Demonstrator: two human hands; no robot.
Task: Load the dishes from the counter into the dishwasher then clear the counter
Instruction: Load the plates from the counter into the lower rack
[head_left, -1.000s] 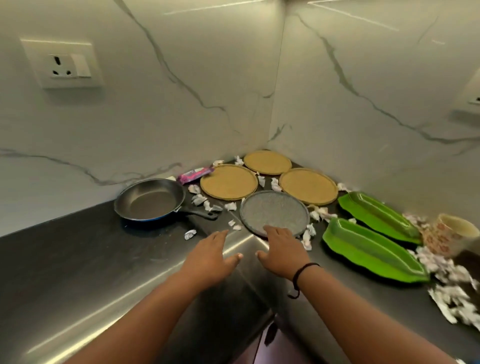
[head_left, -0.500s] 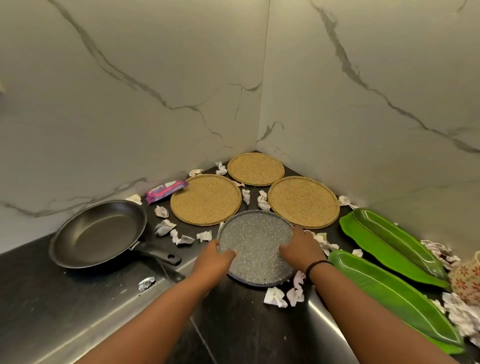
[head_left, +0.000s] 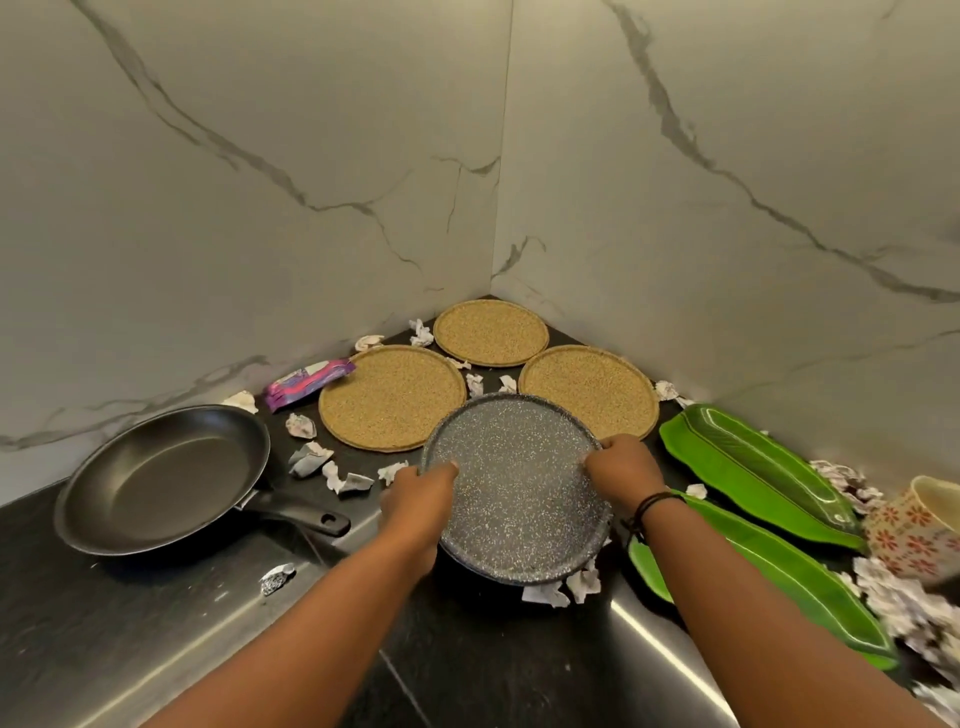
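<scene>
Counter corner, stock at this moment.

Item in hand: grey speckled plate (head_left: 514, 483), centre of frame. Left hand (head_left: 418, 501) grasps its left rim, thumb over the edge; right hand (head_left: 623, 467) grasps its right rim. The near edge looks raised off the counter (head_left: 130, 623) with shadow beneath it, though the view does not settle whether the far edge rests on the surface.

Dishes not yet loaded:
- Three tan round plates, flat in the corner: left plate (head_left: 392, 397), back plate (head_left: 491, 332), right plate (head_left: 589, 389).
- Black frying pan (head_left: 161, 478), left of frame, handle pointing toward the centre.
- Two green leaf-shaped platters, right of frame: upper platter (head_left: 753, 467), lower platter (head_left: 769, 582), partly under the right forearm.
- Floral cup (head_left: 919, 530), right edge, blurred.

Litter to clear:
- Crumpled paper scraps (head_left: 311, 457) scattered between the plates and pan, with a thicker heap at lower right.
- Pink-purple wrapper (head_left: 306, 382) against the left wall.

Progress, as judged: early. No dishwasher is in view and most dishes sit on the counter; the grey plate appears to be among the first lifted. Loading and clearing both remain.
</scene>
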